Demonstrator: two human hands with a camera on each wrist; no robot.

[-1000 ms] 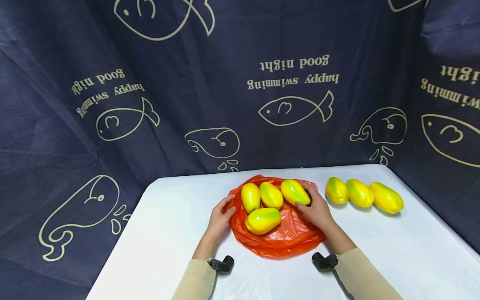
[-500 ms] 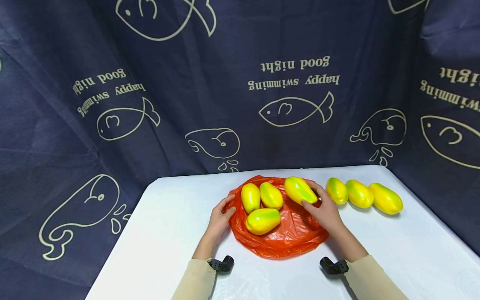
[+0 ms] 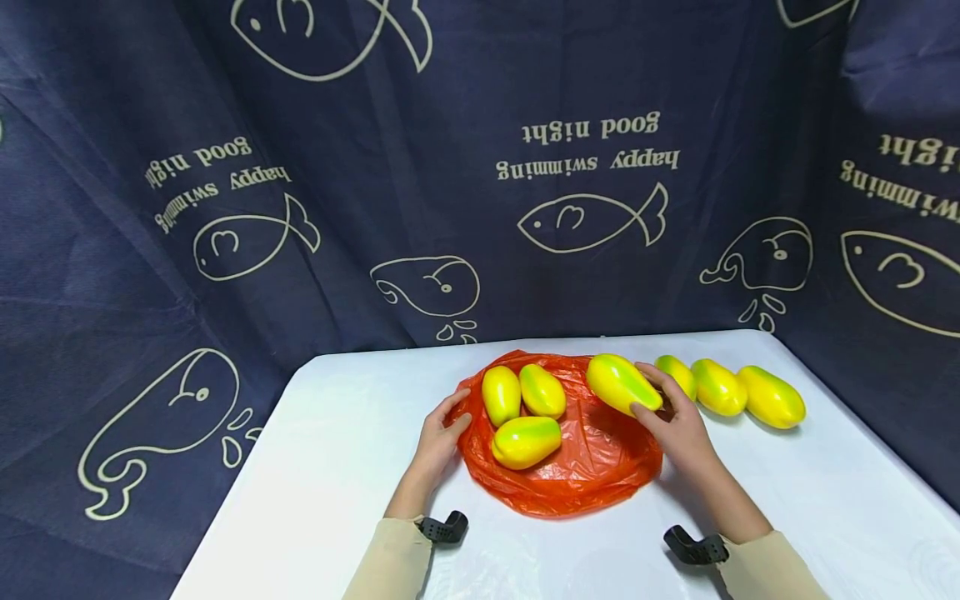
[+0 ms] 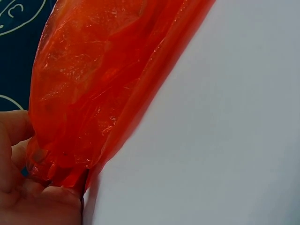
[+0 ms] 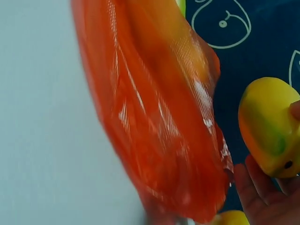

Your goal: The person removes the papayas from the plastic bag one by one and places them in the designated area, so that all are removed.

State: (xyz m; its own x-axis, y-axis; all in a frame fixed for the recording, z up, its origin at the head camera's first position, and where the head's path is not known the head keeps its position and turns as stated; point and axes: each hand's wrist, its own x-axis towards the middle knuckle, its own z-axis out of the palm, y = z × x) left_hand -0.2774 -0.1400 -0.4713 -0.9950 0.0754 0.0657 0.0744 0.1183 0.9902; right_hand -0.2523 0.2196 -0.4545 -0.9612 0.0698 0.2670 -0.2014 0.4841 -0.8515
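A red plastic bag [image 3: 581, 492] lies spread with its mouth up on the white table. My left hand [image 3: 435, 442] pinches its left rim; in the left wrist view the fingers [image 4: 16, 126] curl round the bunched film. My right hand [image 3: 688, 442] holds a yellow-green papaya [image 3: 621, 383] above the bag's right side, between thumb and fingers. In the right wrist view this papaya [image 5: 267, 126] is apart from the bag film. Inside the bag are three more papayas: one at the left [image 3: 501, 396], one beside it [image 3: 542, 392] and one in front [image 3: 527, 442].
Right of the bag, three papayas stand in a row: one partly behind the right hand [image 3: 675, 372], a middle one [image 3: 718, 387] and a right one [image 3: 772, 397]. A dark blue printed curtain [image 3: 420, 200] rises behind the white table [image 3: 337, 450].
My right hand has lifted a papaya from the bag's back right and carried it rightward, toward the bag's right rim. The left hand has stayed at the left rim.
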